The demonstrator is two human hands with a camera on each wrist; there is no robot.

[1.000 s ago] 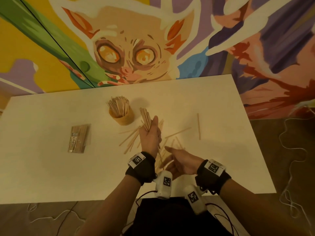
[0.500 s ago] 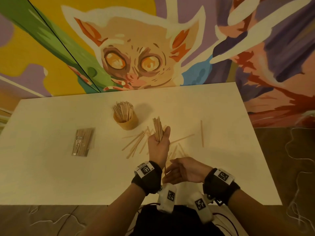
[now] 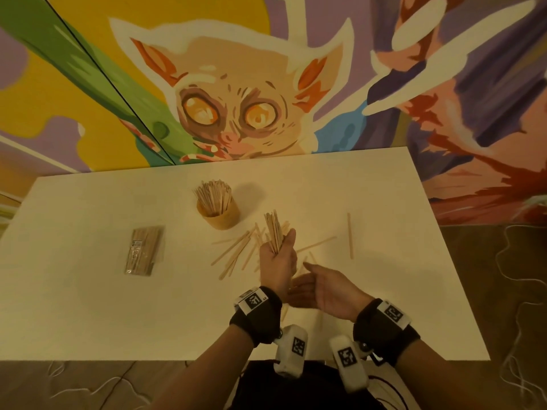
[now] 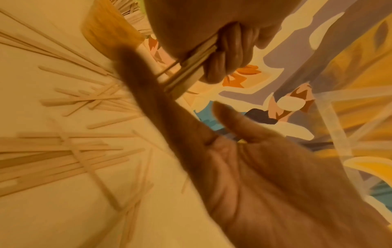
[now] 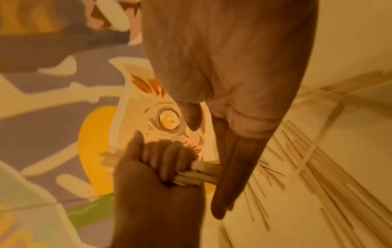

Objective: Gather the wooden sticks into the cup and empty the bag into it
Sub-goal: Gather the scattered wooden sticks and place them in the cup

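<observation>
round tan paper cup [image 3: 222, 218]: plain light brown
thin flat wooden sticks [image 3: 233, 253]: pale beige
clear plastic bag [image 3: 144, 250]: see-through, pale wood tones inside
rectangular table [image 3: 88, 306]: white
painted wall mural [image 3: 236, 113]: yellow, green, purple, orange; wide-eyed animal
fabric wristbands [image 3: 260, 318]: black, black-and-white square tags

One cup [image 3: 218, 215] and one bag [image 3: 144, 250] stand on one counter [image 3: 88, 306]. Loose wooden sticks [image 3: 233, 253] lie too overlapped to count.

A white counter [image 3: 88, 306] stands against a colourful mural [image 3: 236, 113] of a wide-eyed animal. Pale cables [image 3: 521, 276] trail across the dark floor [image 3: 488, 261].
</observation>
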